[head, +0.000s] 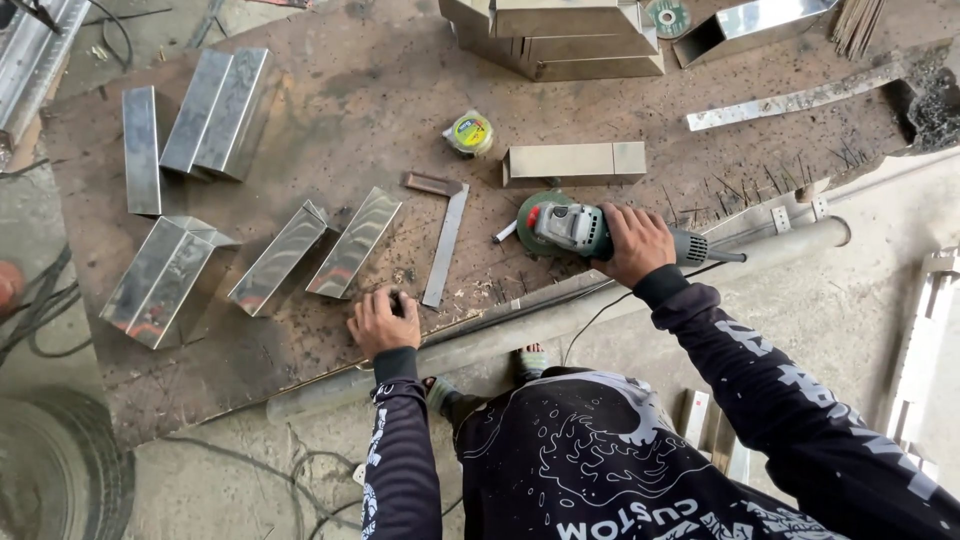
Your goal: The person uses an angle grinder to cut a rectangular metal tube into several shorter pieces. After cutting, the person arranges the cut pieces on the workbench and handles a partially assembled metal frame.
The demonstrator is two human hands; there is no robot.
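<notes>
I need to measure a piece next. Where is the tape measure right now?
In the head view, the yellow-green tape measure lies on the rusty work plate, up the plate from the angle grinder, just left of a short steel box section.

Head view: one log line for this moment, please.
right hand: grips angle grinder on rusty steel table | left hand: flat on table, covering small dark object | try square between hands

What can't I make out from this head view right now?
- Small dark thing under the left hand: covered by its fingers.
- Grinder disc: hidden under its guard; the right hand covers the grip.
- Stacked metal boxes: cut off by the top edge.
- Tape measure markings: too small.
</notes>
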